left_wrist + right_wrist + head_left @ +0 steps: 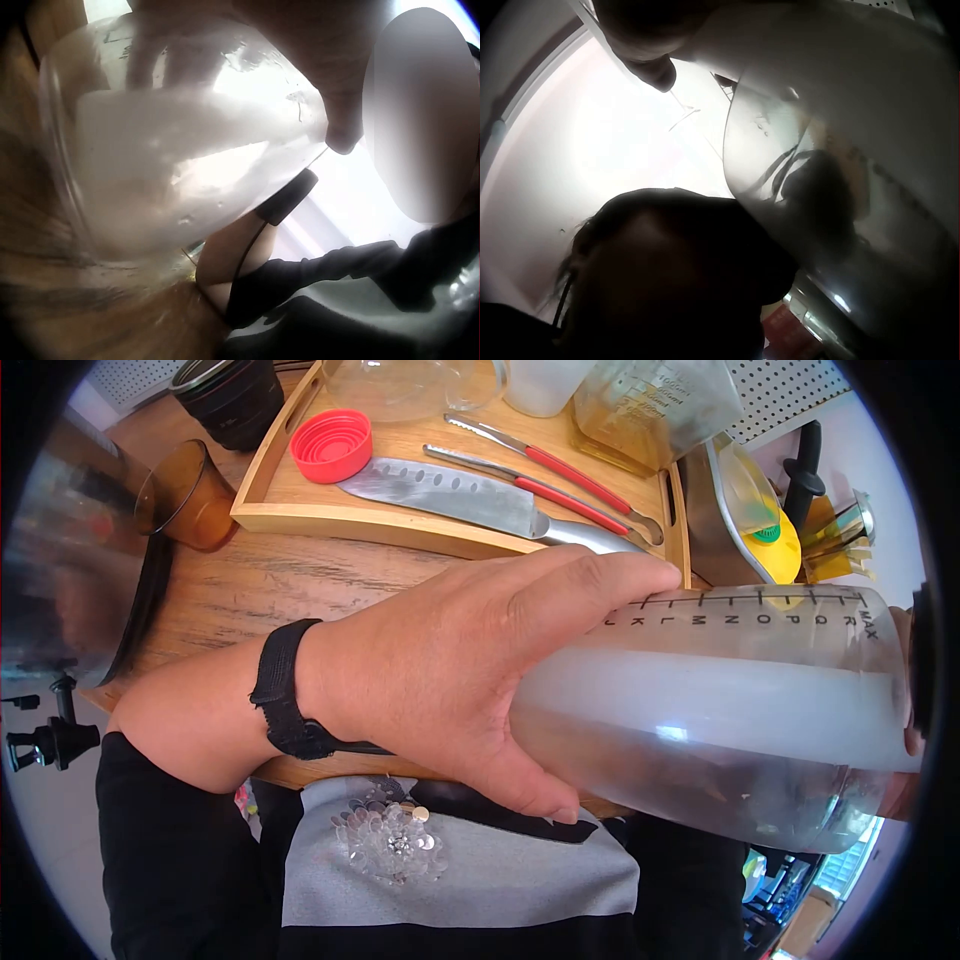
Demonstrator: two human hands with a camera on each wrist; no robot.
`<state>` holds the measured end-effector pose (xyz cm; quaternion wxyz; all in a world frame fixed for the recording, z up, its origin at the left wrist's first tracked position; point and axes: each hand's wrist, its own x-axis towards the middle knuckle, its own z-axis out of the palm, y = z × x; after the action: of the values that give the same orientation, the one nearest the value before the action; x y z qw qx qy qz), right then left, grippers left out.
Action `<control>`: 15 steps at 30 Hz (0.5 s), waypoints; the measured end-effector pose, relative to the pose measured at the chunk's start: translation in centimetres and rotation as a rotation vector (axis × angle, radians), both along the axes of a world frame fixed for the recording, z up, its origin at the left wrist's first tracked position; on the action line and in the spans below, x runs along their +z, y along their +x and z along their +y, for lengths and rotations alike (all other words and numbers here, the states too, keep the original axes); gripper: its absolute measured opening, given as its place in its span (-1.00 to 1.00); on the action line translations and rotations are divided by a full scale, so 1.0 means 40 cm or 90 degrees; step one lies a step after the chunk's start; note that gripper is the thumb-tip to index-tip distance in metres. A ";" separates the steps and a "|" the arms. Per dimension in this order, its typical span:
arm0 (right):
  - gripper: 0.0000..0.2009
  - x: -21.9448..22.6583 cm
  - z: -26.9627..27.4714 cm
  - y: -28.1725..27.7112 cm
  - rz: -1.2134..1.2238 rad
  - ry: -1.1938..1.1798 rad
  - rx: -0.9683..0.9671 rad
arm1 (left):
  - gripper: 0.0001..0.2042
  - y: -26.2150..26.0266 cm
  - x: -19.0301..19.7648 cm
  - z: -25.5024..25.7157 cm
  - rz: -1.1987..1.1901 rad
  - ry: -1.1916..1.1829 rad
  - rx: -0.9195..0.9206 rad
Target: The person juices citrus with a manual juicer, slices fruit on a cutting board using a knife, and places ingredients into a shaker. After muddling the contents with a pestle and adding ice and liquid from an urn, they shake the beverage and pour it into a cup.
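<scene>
A large clear plastic bottle point(700, 710) lies tilted almost on its side in the air, its wall printed with a row of letters and "MAX". A pale whitish band runs along it. My left hand point(430, 650) grips its left end, fingers over the top and thumb underneath. In the left wrist view the bottle's rounded end point(187, 165) shows with fingers around it. My right hand point(900, 792) holds the other end at the right edge of the head view, mostly hidden behind it. In the right wrist view the hand's fingers point(652, 67) are dark against the bottle.
Behind is a wooden tray point(300, 517) with a red ribbed cup point(332, 447), a knife point(450, 495), red-handled tongs point(560, 485) and a pitcher of yellow liquid point(640, 420). An amber glass point(195, 505) and black lens-like cup point(228, 400) stand left, a yellow-lidded container point(780, 545) right.
</scene>
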<state>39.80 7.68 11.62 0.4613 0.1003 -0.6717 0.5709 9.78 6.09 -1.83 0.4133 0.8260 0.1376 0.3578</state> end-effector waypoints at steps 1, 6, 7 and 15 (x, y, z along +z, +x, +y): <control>-0.41 0.010 -0.005 -0.003 -0.069 -0.005 -0.011 | 0.13 0.000 -0.001 0.001 0.000 -0.010 -0.009; -0.34 0.014 -0.016 -0.033 -0.150 0.065 -0.017 | 0.13 -0.003 0.001 0.001 0.010 0.041 0.003; -0.32 0.001 -0.008 -0.047 -0.089 0.081 0.005 | 0.13 -0.004 0.001 0.001 0.017 0.034 0.002; -0.28 0.022 0.072 -0.013 -0.248 0.274 0.059 | 0.15 -0.004 0.004 0.001 0.010 0.020 -0.001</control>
<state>39.30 10.56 12.52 0.2650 0.1148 -0.8479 0.4445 9.62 6.12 -1.68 0.3993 0.8353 0.1345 0.3531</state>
